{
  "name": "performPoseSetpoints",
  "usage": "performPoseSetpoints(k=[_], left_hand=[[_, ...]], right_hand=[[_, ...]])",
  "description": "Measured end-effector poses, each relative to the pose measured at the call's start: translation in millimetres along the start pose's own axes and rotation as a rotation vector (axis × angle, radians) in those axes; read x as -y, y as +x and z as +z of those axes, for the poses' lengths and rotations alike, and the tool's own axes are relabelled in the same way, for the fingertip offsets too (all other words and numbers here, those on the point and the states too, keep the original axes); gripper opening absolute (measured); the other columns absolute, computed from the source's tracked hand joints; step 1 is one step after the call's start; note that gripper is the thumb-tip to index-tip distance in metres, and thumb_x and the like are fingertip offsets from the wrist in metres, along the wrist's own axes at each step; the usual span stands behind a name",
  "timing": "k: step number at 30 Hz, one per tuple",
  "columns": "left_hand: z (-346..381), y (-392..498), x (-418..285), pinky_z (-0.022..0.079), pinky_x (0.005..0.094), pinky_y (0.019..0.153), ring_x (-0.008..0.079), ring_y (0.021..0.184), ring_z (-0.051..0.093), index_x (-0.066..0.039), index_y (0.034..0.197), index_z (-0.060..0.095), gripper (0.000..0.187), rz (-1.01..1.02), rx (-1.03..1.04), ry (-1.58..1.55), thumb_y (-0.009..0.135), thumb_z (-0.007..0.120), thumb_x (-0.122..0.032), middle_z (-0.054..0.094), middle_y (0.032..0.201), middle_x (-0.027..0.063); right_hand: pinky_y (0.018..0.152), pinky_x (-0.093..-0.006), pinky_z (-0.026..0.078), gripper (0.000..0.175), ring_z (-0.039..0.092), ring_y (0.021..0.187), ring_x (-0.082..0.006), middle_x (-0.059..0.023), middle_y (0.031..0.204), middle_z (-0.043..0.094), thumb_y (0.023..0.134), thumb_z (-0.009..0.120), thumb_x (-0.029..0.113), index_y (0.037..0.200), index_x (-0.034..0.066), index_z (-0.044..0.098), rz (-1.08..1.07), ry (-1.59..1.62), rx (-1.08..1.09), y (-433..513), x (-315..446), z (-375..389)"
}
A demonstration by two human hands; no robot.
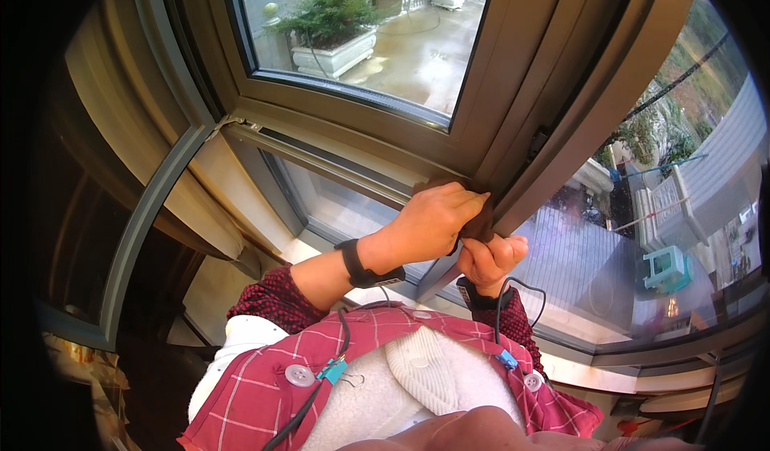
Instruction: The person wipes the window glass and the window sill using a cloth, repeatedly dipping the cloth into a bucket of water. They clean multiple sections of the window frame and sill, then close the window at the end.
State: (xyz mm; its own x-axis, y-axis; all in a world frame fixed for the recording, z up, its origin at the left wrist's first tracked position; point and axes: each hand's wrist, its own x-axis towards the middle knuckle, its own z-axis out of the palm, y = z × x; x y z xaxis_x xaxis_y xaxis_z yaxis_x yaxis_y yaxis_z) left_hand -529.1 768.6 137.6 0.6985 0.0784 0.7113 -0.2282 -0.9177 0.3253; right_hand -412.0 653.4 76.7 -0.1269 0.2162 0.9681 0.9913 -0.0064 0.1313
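A dark brown cloth [480,225] is bunched at the lower right corner of the brown window frame [385,127]. My left hand [436,222] grips the cloth from above, its fingers bent over it against the frame's corner. Just below and to the right, my right hand [492,257] pinches the lower end of the cloth in a curled grip. Part of the cloth is hidden behind my left hand. The glass pane [385,36] above shows a wet terrace outside.
At the left, an open grey-framed window sash [141,210] stands beside beige curtains [231,192]. A large window pane [559,270] lies to the right, above a pale sill [601,379]. Black cables [346,330] hang over my checked red garment, held by clips [332,370].
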Motion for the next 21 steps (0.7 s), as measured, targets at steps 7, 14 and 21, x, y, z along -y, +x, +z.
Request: performPoseSetpoints(k=[7, 14, 21], left_hand=[[-20.4, 2.1, 11.0, 0.045, 0.0355, 0.075, 0.0255, 0.085, 0.054, -0.005, 0.105, 0.066, 0.046, 0.13, 0.124, 0.248, 0.06, 0.063, -0.001, 0.063, 0.093, 0.0038], [-65.3, -20.3, 45.3, 0.044, 0.0351, 0.074, 0.0248, 0.081, 0.054, -0.01, 0.096, 0.069, 0.036, 0.012, 0.111, 0.482, 0.063, 0.06, 0.0, 0.061, 0.086, 0.0023], [-138.5, -67.8, 90.4, 0.046, 0.0351, 0.085, 0.0254, 0.095, 0.056, -0.011, 0.103, 0.069, 0.039, -0.21, -0.042, 0.696, 0.067, 0.057, 0.0, 0.063, 0.099, 0.0028]], right_hand=[[0.065, -0.0337, 0.034, 0.027, 0.046, 0.078, -0.0195, 0.0036, 0.083, 0.049, 0.056, 0.069, 0.004, 0.077, 0.0219, 0.067, -0.026, 0.006, -0.038, -7.0, -0.6, 1.4], [0.065, -0.0334, 0.032, 0.029, 0.044, 0.076, -0.0186, 0.0033, 0.083, 0.048, 0.056, 0.07, 0.002, 0.078, 0.0217, 0.068, -0.026, 0.014, 0.018, -9.4, -2.2, -1.7], [0.062, -0.0332, 0.032, 0.026, 0.044, 0.075, -0.0196, 0.0025, 0.081, 0.05, 0.056, 0.069, 0.002, 0.077, 0.0184, 0.069, -0.017, 0.063, -0.021, -7.2, -0.6, -2.8]])
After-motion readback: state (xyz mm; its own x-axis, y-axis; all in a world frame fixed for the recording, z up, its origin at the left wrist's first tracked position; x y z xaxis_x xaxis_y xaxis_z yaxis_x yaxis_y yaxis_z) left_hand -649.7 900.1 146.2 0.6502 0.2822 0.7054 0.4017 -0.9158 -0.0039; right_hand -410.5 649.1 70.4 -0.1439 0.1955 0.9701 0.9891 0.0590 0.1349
